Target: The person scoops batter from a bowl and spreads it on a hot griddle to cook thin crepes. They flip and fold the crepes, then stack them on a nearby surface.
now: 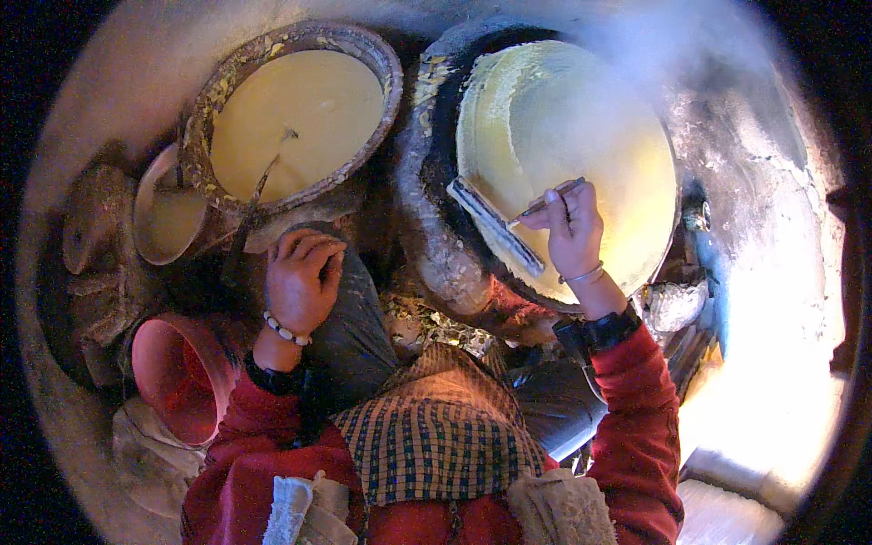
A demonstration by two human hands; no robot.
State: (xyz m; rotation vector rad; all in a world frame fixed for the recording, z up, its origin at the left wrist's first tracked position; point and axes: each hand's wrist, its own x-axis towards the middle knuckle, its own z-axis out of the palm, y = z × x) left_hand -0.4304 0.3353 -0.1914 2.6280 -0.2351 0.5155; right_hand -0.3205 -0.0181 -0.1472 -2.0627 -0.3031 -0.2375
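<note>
My right hand grips the thin handle of a T-shaped spreader. Its flat, batter-coated bar lies at the near left rim of a large round griddle. A pale yellow batter layer covers the griddle, with a thicker curved ridge on its left side. My left hand is loosely curled above my knee, with nothing visible in it. Beyond it stands a wide, batter-crusted basin of pale batter. A dark-handled utensil leans in the basin, its lower end under the batter.
Steam drifts over the griddle's far right. A clay stove rim surrounds the griddle's left side, with dry leaves below. Left are a shallow bowl and a red bucket on its side. Bright light washes out the right.
</note>
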